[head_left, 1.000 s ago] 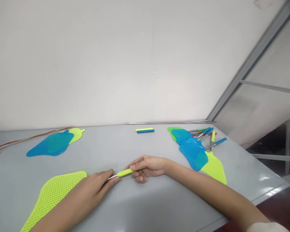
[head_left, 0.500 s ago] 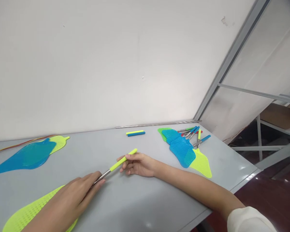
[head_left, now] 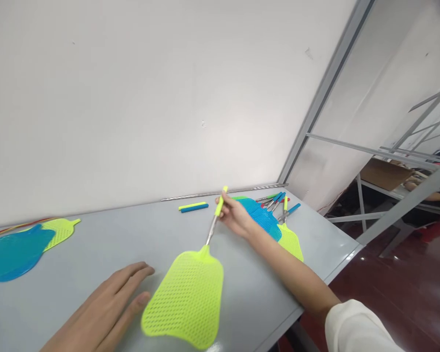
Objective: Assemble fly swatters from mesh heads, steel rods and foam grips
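My right hand grips the yellow handle of a fly swatter with a metal shaft. Its yellow mesh head hangs toward me over the grey table. My left hand is open and holds nothing, fingers stretched out just left of the swatter's head. Beyond my right forearm lies a pile of swatters with blue heads and a yellow head, partly hidden by the arm. Two loose handle grips, a yellow one and a blue one, lie side by side near the wall.
At the left, a blue swatter head overlaps a yellow head. Thin metal rods run along the wall's foot. A metal frame post rises at the right, with a cardboard box and people beyond it.
My left hand has let go of the yellow swatter's shaft. My right hand has carried the swatter rightward and toward the wall, swinging its head to the middle. The view has turned right.
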{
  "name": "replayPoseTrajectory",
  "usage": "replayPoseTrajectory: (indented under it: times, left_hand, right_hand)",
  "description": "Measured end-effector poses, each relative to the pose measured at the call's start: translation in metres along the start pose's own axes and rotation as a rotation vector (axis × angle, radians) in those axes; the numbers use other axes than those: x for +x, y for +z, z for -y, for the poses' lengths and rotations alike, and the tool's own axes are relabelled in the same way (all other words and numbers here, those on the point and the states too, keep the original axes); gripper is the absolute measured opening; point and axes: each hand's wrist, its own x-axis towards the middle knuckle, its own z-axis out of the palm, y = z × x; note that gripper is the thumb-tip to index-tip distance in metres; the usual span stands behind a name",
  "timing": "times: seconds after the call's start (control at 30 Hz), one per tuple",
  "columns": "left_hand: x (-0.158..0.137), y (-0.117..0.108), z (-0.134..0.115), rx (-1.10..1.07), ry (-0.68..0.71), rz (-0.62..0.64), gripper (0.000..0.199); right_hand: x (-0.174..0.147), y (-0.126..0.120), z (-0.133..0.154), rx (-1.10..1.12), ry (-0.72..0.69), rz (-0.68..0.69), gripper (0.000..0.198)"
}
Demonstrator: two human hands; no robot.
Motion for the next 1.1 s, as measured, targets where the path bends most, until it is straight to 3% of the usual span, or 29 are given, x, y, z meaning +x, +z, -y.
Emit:
replayPoseTrajectory:
  times: [0.13,0.33,0.5,0.77,0.9,1.1]
  left_hand:
    - [-0.004,0.004,-0.004,0.048,-0.019,0.052,0.043]
    - [-0.011,0.013,-0.014,0.053,0.015,0.039,0.04]
    - [-0.007,0.005,-0.024,0.041,0.039,0.042,0.034]
    - [0.002,-0.012,-0.042,-0.006,0.05,0.059,0.026]
    - [0.003,-0.011,-0.04,-0.009,0.049,0.087,0.026]
    - [0.0,-0.012,-0.041,-0.043,0.039,0.074,0.027]
  right_hand:
    - [-0.002,-0.046,0.038,-0.046,-0.141,-0.182,0.034]
    - [-0.029,-0.139,0.074,-0.118,-0.379,-0.605,0.033]
    - [-0.045,-0.192,0.075,-0.153,-0.37,-0.837,0.034]
    - [-0.041,-0.217,0.072,-0.22,-0.342,-0.99,0.023]
    - [-0.041,-0.22,0.072,-0.234,-0.295,-1.045,0.028]
    - [-0.043,-0.223,0.068,-0.278,-0.296,-0.969,0.028]
